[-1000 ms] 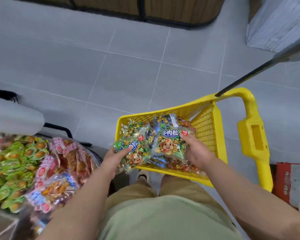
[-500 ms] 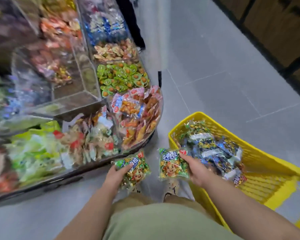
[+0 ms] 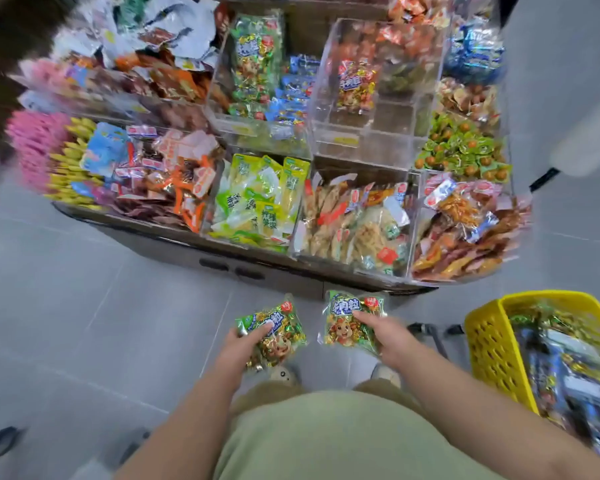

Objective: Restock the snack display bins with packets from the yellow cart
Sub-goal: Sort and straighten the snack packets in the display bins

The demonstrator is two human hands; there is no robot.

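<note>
Two grips: left hand (image 3: pixel 237 347) clamped on green packet (image 3: pixel 282 326); right hand (image 3: pixel 387 336) clamped on second green packet (image 3: pixel 343 328).
Packets: over floor (image 3: pixel 84 306), near front of display bins (image 3: pixel 355 147).
Yellow cart (image 3: pixel 492 348): at person's right, holding more packets.

Grey tiled floor (image 3: pixel 84 323); two shoes (image 3: pixel 284 375) on it; green shirt (image 3: pixel 326 441) nearest camera.

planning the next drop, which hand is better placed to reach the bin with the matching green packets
Left, probably. The left hand grips its green packet roughly in line with the clear bin of matching packets; the right hand, holding a second packet, sits nearer the yellow cart.
</note>
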